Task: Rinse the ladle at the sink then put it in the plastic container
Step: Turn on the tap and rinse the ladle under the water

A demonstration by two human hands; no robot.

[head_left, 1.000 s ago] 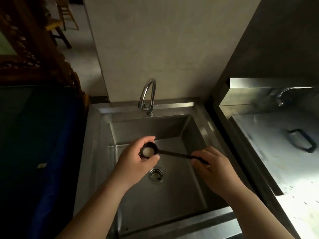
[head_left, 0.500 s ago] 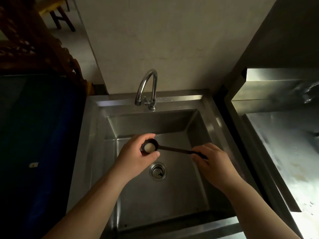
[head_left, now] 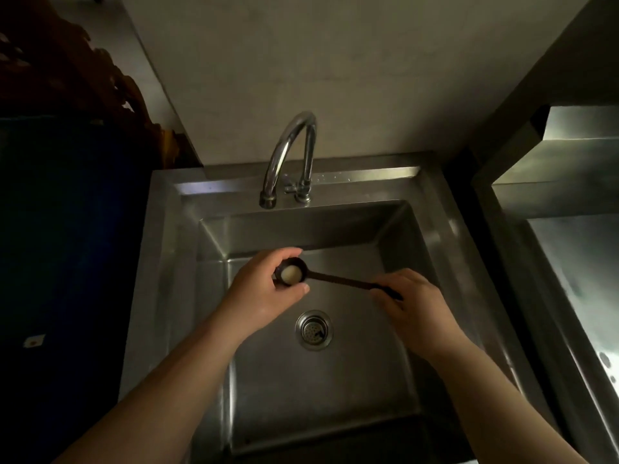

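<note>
Small dark ladle with a round bowl and thin straight handle (head_left: pixel 338 279): looks rigid and light, probably plastic or coated metal, can't confirm which. Once wet it will likely be slick, so a two-point hold makes sense: bowl rim at one end, handle tail at the other. Not fragile by the look of it.

It sits level between both hands, above the basin of the square stainless steel sink (head_left: pixel 422 182), bowl up, with something pale inside the bowl; can't tell if it's residue or a reflection.

Left hand (head_left: pixel 264 289): fingers curled narrow around the bowl, thumb below and forefinger over the far rim, wrist bent inward, forearm coming in from lower left.

Right hand (head_left: pixel 415 306): closed in a pinch on the handle's far end, knuckles up, handle tip poking out past the fingers, forearm coming in from lower right.

Round metal drain strainer (head_left: pixel 314 329) lies below and between the hands. Chrome gooseneck tap (head_left: pixel 291 155) is beyond the left hand, well apart; no water stream visible, so I judge the rinse not yet running. Plastic container not in view.
</note>
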